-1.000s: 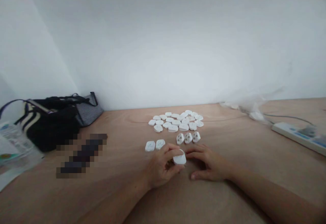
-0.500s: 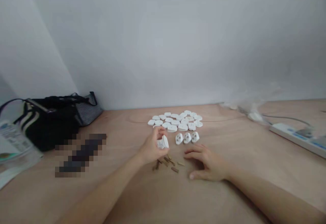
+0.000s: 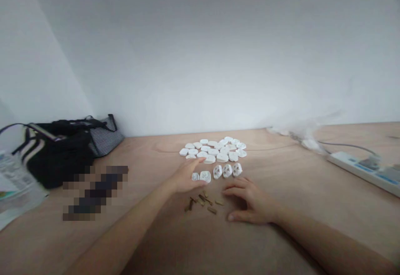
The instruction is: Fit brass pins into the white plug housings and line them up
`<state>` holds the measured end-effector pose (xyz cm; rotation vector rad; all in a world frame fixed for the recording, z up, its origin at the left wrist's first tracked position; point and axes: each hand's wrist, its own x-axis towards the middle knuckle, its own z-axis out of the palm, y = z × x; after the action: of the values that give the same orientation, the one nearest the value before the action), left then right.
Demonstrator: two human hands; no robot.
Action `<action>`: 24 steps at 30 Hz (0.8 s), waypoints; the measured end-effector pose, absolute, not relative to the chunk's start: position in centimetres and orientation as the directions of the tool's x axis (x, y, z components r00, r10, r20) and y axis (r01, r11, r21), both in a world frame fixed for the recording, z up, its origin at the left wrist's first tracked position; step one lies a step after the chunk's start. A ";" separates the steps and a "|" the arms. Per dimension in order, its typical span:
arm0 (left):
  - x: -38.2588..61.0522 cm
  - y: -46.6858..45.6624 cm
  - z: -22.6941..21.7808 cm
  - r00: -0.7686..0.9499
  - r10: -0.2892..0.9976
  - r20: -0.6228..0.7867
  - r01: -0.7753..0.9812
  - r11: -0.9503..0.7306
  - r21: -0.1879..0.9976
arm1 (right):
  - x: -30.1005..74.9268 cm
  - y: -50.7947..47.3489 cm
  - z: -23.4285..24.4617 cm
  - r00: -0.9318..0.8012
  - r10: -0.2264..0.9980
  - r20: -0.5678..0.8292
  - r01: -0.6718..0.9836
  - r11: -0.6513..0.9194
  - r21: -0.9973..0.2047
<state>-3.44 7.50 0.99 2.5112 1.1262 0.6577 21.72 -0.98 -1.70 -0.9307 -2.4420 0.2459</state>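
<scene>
Several small brass pins (image 3: 202, 201) lie scattered on the bench (image 3: 193, 241) between my hands. My right hand (image 3: 250, 203) rests open and empty just beside them. My left hand (image 3: 183, 178) is open too, holding nothing, next to two white plug casings (image 3: 200, 176). Beyond sit three more casings (image 3: 227, 171) in a row, then a heap of white casings (image 3: 212, 151), and a power strip (image 3: 356, 171) off to the right.

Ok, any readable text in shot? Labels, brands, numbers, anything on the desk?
Nothing legible.
Clear plastic package, far left: printed label, too blurred to read.
Power strip, right: blue markings, too small to read.
White plug shells: no readable marks at this resolution.
</scene>
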 end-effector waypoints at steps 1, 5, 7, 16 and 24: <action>-3.7 6.8 1.0 0.553 0.766 0.328 0.627 -0.642 0.441 | 21.6 -0.9 -1.5 -0.606 0.676 0.419 0.603 0.734 -0.312; -4.8 3.0 0.5 0.501 0.658 0.562 0.599 -0.732 0.323 | 20.7 0.6 -0.6 -0.483 0.714 0.507 0.745 0.639 -0.190; -5.1 1.0 0.3 0.662 0.570 0.486 0.510 -0.818 0.265 | 20.2 1.9 -0.2 -0.453 0.728 0.515 0.791 0.594 -0.143; -5.4 -1.4 0.7 0.861 0.506 -0.039 0.499 -0.829 0.253 | 18.1 5.7 -0.5 -0.529 0.722 0.446 0.787 0.614 -0.061; -5.6 -1.5 0.6 0.864 0.502 0.034 0.474 -0.835 0.279 | 19.3 2.7 -0.5 -0.360 0.723 0.590 0.557 0.674 -0.486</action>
<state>-5.58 -1.54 0.59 2.7763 0.7408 0.1536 19.30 2.73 -0.46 -0.9844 -2.0615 0.2553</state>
